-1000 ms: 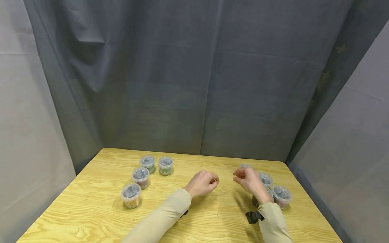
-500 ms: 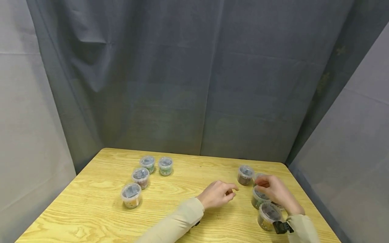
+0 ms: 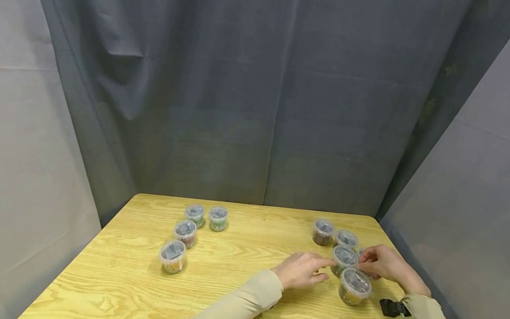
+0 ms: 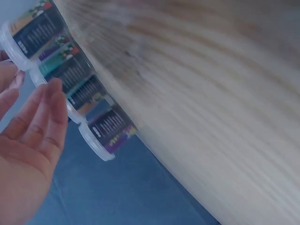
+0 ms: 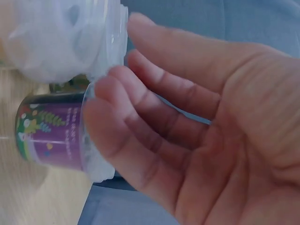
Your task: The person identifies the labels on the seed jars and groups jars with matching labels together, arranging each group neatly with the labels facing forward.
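Note:
Small clear plastic tubs with lids form a cluster on the right of the table. My left hand (image 3: 304, 270) stretches its index finger to the side of a green tub (image 3: 338, 268); its fingers look straight in the left wrist view. Beside the cluster's right side, my right hand (image 3: 384, 264) has fingertips close to the lids, thumb apart from loosely bent fingers. A purple-labelled tub (image 5: 54, 133) lies by these fingers in the right wrist view; in the head view, the hand mostly hides a tub there. In front stands a yellowish tub (image 3: 352, 293).
Behind the green tub are another tub (image 3: 345, 239) and a dark one (image 3: 322, 235). On the left stand an orange tub (image 3: 173, 263), a reddish one (image 3: 187, 239) and two green ones. The wooden table (image 3: 131, 274) ends at a grey curtain (image 3: 207, 110).
Both hands have moved right and nearer to the front. The left index finger has reached the green tub, and the right hand has passed over the cluster to its right side.

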{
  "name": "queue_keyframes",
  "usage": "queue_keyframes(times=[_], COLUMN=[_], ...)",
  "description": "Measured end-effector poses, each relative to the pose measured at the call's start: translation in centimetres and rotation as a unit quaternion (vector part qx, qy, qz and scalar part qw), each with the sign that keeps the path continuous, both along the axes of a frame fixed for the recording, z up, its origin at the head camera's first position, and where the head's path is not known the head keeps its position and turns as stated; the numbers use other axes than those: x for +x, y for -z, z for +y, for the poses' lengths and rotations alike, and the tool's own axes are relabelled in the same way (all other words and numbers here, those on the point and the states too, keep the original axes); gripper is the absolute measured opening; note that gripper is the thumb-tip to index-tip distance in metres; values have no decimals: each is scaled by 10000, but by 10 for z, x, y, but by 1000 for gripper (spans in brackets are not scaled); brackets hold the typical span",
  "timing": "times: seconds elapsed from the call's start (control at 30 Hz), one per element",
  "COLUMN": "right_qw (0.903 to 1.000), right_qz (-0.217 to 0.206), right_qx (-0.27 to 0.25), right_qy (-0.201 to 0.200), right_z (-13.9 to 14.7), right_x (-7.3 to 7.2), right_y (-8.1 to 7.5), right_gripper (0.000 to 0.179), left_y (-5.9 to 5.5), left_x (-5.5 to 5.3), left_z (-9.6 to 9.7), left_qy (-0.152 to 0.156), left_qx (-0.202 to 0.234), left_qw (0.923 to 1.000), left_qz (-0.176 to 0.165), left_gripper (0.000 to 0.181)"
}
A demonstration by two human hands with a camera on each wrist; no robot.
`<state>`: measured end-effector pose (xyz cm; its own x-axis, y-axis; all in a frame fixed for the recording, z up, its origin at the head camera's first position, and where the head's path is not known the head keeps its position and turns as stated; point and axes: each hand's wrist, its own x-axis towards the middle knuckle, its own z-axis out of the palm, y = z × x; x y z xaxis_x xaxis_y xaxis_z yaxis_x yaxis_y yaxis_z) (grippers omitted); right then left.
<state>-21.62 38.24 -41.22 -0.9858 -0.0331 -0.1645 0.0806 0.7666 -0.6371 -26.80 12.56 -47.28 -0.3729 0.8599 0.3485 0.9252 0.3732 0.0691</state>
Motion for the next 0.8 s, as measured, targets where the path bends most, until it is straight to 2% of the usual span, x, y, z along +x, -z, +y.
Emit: queue_keyframes(times=[0.1,0.2,0.5,0.63,0.8], right_qw=[9995,9985,9961,9949,9949], right_qz=[-318,-531,-708,-833,-833], right_qx=[-65,-3,-191,-193,-350], right_qy=[-8,157,488,529,456], right_z=[3,4,1,-1,-5], right_x=[2,3,4,2,3], right_y=[3,5,12,11,9], right_gripper=[17,20,13,14,18], left_y=[-2,-4,-2,0,-1], left_x=[6,10,17,17,19], left_z=[5,9,22,24,23], left_qy=[-33,65,335,278,-12], left_qx=[-125,-286,-828,-744,-419], left_qw=[9999,9996,9956,9960,9974], left_qz=[22,-12,-300,-407,-593], left_gripper=[41,45,47,42,32])
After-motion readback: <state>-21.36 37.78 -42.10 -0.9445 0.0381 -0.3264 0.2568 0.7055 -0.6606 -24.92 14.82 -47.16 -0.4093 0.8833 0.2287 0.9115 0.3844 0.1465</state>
